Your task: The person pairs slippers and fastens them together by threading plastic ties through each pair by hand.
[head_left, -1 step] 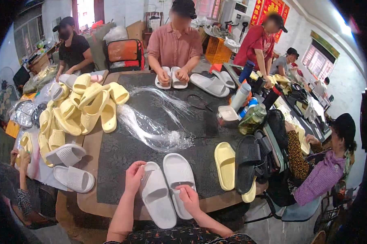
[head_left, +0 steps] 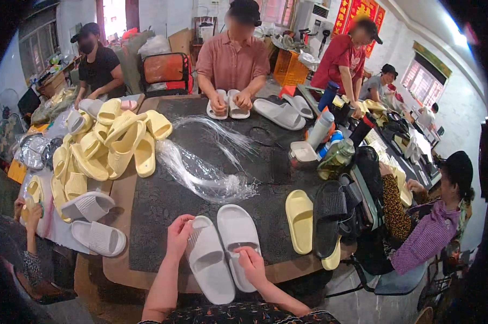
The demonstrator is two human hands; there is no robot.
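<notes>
Fingers of my left hand [head_left: 179, 233] pinch the far left edge of one white slide sandal [head_left: 209, 264]; my right hand [head_left: 252, 263] presses closed on the near end of its twin [head_left: 237, 237]. Both lie side by side, touching, on the dark table mat [head_left: 163, 205], near edge. Crumpled clear plastic [head_left: 200, 173] lies farther off.
</notes>
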